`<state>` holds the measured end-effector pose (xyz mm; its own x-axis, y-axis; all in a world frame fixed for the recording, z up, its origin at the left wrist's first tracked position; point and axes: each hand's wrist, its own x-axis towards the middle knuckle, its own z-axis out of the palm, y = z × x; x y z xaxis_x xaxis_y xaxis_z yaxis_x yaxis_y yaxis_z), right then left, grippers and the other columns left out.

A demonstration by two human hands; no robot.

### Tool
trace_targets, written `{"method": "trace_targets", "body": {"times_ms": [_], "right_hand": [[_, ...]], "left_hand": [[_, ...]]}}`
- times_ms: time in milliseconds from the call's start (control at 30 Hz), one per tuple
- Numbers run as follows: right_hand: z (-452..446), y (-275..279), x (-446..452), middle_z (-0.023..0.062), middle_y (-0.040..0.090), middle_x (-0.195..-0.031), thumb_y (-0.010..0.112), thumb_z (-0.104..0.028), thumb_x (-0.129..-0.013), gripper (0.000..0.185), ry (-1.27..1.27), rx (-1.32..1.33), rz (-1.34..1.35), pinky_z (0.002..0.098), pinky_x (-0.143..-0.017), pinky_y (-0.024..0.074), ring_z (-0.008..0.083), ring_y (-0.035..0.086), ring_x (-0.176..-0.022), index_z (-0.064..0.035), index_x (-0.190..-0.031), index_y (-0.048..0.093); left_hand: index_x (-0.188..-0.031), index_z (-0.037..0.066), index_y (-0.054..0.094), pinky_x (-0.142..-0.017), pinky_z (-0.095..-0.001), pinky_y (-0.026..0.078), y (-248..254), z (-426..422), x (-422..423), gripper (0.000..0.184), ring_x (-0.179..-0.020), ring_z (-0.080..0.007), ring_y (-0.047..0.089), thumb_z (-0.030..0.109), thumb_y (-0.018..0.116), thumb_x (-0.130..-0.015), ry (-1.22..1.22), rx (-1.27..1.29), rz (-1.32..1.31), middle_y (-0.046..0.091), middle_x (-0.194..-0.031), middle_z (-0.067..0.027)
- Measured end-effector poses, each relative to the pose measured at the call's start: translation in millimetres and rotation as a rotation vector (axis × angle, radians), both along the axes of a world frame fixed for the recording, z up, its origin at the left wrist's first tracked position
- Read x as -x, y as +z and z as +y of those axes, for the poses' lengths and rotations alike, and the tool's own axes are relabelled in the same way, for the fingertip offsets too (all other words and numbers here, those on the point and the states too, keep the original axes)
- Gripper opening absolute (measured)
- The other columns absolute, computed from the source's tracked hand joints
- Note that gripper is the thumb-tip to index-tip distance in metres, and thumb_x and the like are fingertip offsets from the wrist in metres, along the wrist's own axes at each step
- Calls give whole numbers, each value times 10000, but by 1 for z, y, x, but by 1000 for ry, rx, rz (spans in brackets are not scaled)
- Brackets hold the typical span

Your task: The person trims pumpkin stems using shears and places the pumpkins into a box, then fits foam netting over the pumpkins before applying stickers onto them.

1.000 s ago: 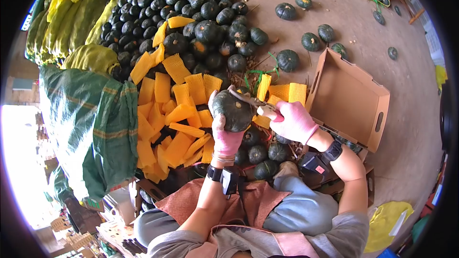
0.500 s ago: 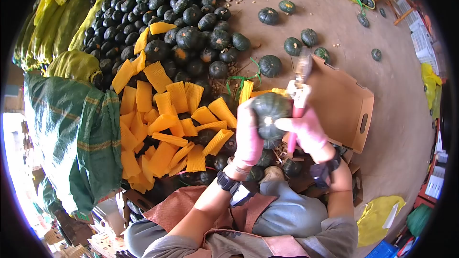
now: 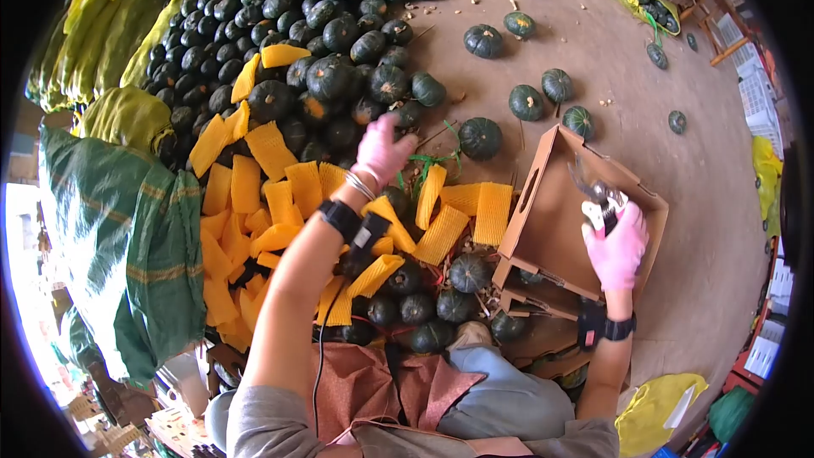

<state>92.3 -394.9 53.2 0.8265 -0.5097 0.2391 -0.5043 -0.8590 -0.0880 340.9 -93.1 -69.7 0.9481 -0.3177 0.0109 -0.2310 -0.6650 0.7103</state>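
My left hand (image 3: pixel 384 151), in a pink glove, is stretched forward near the edge of the pile of dark green squashes (image 3: pixel 332 78), fingers apart and no squash in it. My right hand (image 3: pixel 616 248), also gloved, grips pruning shears (image 3: pixel 600 197) over the open cardboard box (image 3: pixel 555 203). Yellow foam net sleeves (image 3: pixel 270 149) lie in a heap beneath and left of my left arm. More squashes (image 3: pixel 470 273) sit on the floor just in front of my legs.
A green woven sack (image 3: pixel 123 246) stands at the left, with yellow net bags (image 3: pixel 93 34) behind it. Loose squashes (image 3: pixel 483 41) lie on the floor ahead. A yellow bag (image 3: pixel 657 416) is at the lower right.
The squash has left my left hand, which has moved forward and left to the pile. My right hand has moved right with the shears, over the box.
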Motion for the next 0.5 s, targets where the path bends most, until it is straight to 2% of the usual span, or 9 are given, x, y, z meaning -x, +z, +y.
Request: {"method": "trace_targets", "body": {"times_ms": [67, 133, 200, 233, 267, 333, 400, 500], "right_hand": [[5, 8, 12, 144, 584, -915, 776, -184, -625, 536, -10, -447, -61, 434, -761, 467, 340, 579, -853, -35, -1033, 461], [2, 3, 22, 140, 598, -908, 772, -135, -626, 549, 65, -574, -111, 390, -746, 487, 297, 599, -813, -32, -1066, 460], [-3, 2, 29, 114, 608, -930, 770, -104, -630, 562, 29, -757, -90, 349, -782, 487, 218, 596, -839, -25, -1094, 463], [-5, 4, 29, 104, 608, -940, 761, -91, -632, 561, 16, -837, -120, 338, -791, 486, 199, 591, -847, -22, -1101, 462], [-5, 6, 29, 94, 608, -950, 753, -78, -635, 560, 3, -918, -152, 327, -799, 485, 180, 586, -856, -20, -1109, 460], [-4, 11, 26, 86, 605, -960, 744, -65, -637, 563, 24, -948, -172, 316, -808, 483, 160, 576, -864, -19, -1120, 458], [-4, 12, 25, 93, 601, -966, 743, -73, -636, 572, 59, -911, -167, 324, -804, 484, 172, 580, -859, -19, -1130, 460], [-5, 9, 22, 122, 607, -953, 748, -111, -624, 571, 61, -806, -95, 361, -788, 486, 243, 603, -853, -28, -1123, 483]], "left_hand": [[-1301, 68, 439, -962, -429, 438, -7, 2, -44, 656, -1122, -396, 523, 311, 704, -753, 44, -93, -183, 514, -1220, -254], [-1348, 59, 391, -972, -429, 430, 0, 0, -79, 692, -1146, -402, 507, 293, 693, -770, 53, -110, -198, 486, -1269, -253], [-1374, 70, 376, -979, -426, 426, -2, -4, -108, 703, -1163, -406, 498, 281, 689, -781, 45, -76, -204, 478, -1288, -253], [-1382, 75, 374, -983, -424, 423, -6, -5, -123, 701, -1182, -402, 487, 282, 689, -791, 12, -15, -95, 467, -1309, -249], [-1366, 87, 410, -977, -411, 434, -21, -5, -141, 708, -1175, -389, 496, 314, 715, -768, 6, 157, 177, 478, -1294, -235], [-1337, 97, 455, -964, -400, 450, -4, -13, -141, 729, -1147, -375, 515, 333, 761, -718, -97, -244, -104, 492, -1271, -227], [-1262, 67, 505, -958, -393, 444, 15, -24, -130, 755, -1114, -341, 539, 323, 837, -635, -68, -417, 12, 543, -1204, -217], [-1172, 50, 503, -871, -375, 481, 13, -16, -111, 747, -957, -298, 603, 288, 880, -573, -124, -113, 70, 624, -1007, -191]]}}
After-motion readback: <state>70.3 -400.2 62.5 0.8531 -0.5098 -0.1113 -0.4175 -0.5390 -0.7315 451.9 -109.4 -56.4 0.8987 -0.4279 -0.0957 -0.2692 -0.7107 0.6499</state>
